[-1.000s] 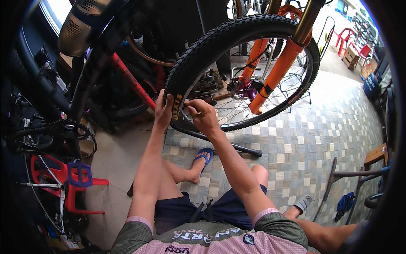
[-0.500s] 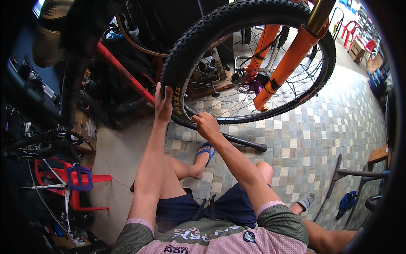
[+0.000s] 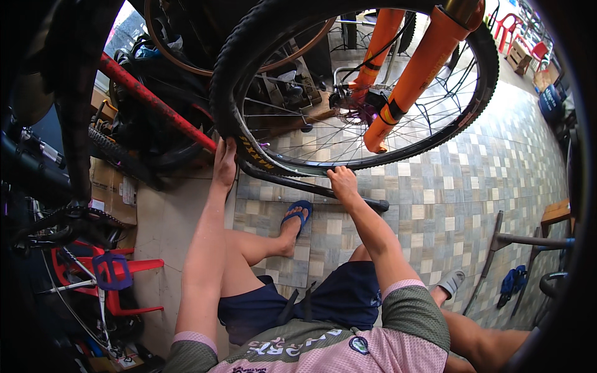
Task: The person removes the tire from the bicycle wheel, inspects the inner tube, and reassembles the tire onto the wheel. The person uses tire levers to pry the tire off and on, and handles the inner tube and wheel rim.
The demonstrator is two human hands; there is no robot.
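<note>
A bicycle wheel with a knobby black tire point(image 3: 227, 81) stands in front of me, mounted in an orange suspension fork point(image 3: 410, 74). My left hand point(image 3: 225, 165) grips the tire's lower left side, its fingers up against the outer tread. Lower down and to the right, my right hand point(image 3: 342, 181) is closed on the tire's bottom edge, knuckles up. Between the hands, a pale strip shows along the tire's inner edge beside the rim point(image 3: 298, 171). The undersides of both grips are hidden.
A black tubular stand leg point(image 3: 373, 204) lies below the wheel, near my sandalled foot point(image 3: 295, 217). At left are a red frame tube point(image 3: 155, 99), a cardboard box point(image 3: 112, 193), a red plastic chair point(image 3: 137, 266) and a purple pedal point(image 3: 112, 270). Another person's foot point(image 3: 449, 286) rests at right.
My right hand has slid right along the tire's lower edge, away from my left hand. The left hand has shifted slightly left and down. The wheel appears further left and higher in view.
</note>
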